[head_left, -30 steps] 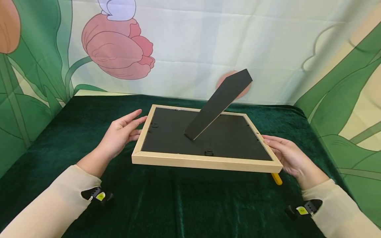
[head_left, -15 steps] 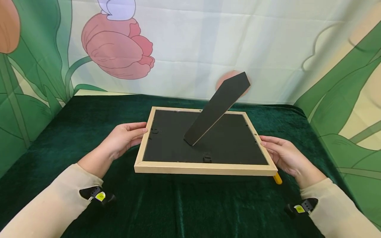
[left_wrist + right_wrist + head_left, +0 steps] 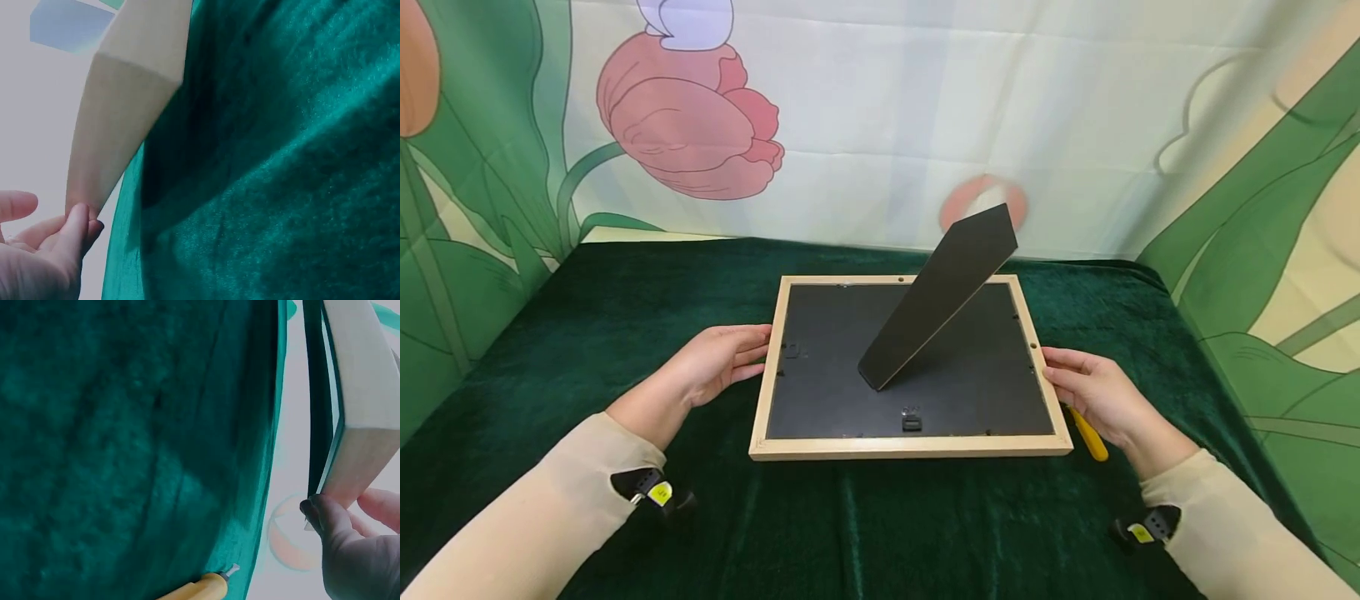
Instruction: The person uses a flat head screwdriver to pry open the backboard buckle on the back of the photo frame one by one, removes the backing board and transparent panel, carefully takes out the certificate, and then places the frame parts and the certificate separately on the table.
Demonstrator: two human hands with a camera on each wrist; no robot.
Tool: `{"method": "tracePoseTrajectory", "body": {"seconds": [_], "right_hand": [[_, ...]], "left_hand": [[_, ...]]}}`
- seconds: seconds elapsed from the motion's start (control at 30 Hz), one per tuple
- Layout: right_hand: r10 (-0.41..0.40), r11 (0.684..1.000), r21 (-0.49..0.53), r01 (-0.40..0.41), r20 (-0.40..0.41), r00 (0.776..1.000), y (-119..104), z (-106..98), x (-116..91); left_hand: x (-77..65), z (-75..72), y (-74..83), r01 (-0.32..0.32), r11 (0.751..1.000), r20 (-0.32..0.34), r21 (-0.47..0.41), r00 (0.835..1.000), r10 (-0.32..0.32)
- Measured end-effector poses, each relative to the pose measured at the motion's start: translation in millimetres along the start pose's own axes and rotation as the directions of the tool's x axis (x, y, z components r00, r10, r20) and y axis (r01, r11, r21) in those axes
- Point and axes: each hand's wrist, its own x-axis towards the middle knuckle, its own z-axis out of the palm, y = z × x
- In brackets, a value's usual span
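A picture frame (image 3: 912, 449) with pale wooden edging and a black back lies face down before me. Its black stand leg (image 3: 943, 292) sticks up, tilted back and to the right. At the frame's left edge my left hand (image 3: 711, 367) holds the wooden side with its fingertips. My right hand (image 3: 1097, 396) grips the opposite side between thumb and fingers. Both wrist views show a corner of the frame, with fingertips against its wood. Beside the right hand, partly covered by it and the frame, lies a tool with a yellow handle (image 3: 203, 589) and a short metal tip.
Dark green velvet cloth (image 3: 850, 533) covers the table. A white curtain (image 3: 865, 92) printed with large flowers and leaves stands behind and at both sides. A black strap with a yellow tag (image 3: 660, 493) sits on each wrist.
The frame has come down and levelled out, its right end drawing left, with both hands moving along. The leg's tip sits lower, and more of the yellow handle shows.
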Motion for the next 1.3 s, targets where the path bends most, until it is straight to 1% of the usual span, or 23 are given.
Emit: {"method": "tracePoseTrajectory", "body": {"seconds": [0.13, 0.23, 0.47, 0.6, 0.7, 0.9, 1.03, 1.3], "right_hand": [[0.018, 1.000, -0.005, -0.018, -0.003, 1.000, 4.7, 4.5, 1.9], [0.025, 1.000, -0.007, -0.025, -0.002, 1.000, 6.8, 7.0, 3.1], [0.051, 0.999, 0.011, -0.051, 0.015, 0.999, 11.8, 12.1, 7.8], [0.054, 0.998, 0.013, -0.054, 0.031, 0.998, 14.6, 16.0, 10.9], [0.054, 0.998, 0.013, -0.054, 0.034, 0.998, 17.2, 17.3, 12.7], [0.070, 0.998, 0.003, -0.070, 0.025, 0.997, 21.3, 16.8, 15.3], [0.082, 0.997, -0.011, -0.082, 0.022, 0.996, 22.1, 16.0, 16.6], [0.121, 0.992, -0.022, -0.120, 0.027, 0.992, 19.9, 16.2, 19.8]], "left_hand": [[3.2, 1.4, 1.0, 0.026, 1.000, -0.001, -0.001, 1.000, -0.026], [5.4, 2.0, 0.3, 0.024, 1.000, 0.006, 0.004, 1.000, -0.024], [11.0, 1.2, -4.8, 0.022, 0.997, 0.015, 0.069, 1.000, -0.023], [13.5, 0.5, -6.7, 0.033, 0.995, 0.004, 0.089, 0.999, -0.033], [15.4, 0.3, -8.5, 0.039, 0.996, -0.007, 0.086, 0.999, -0.039], [19.1, 1.3, -11.8, 0.038, 0.998, -0.014, 0.051, 0.999, -0.038], [20.4, 2.4, -12.9, 0.038, 0.998, -0.017, 0.052, 0.999, -0.037], [18.8, 3.6, -12.1, 0.041, 0.998, 0.003, 0.048, 0.999, -0.041]]}}
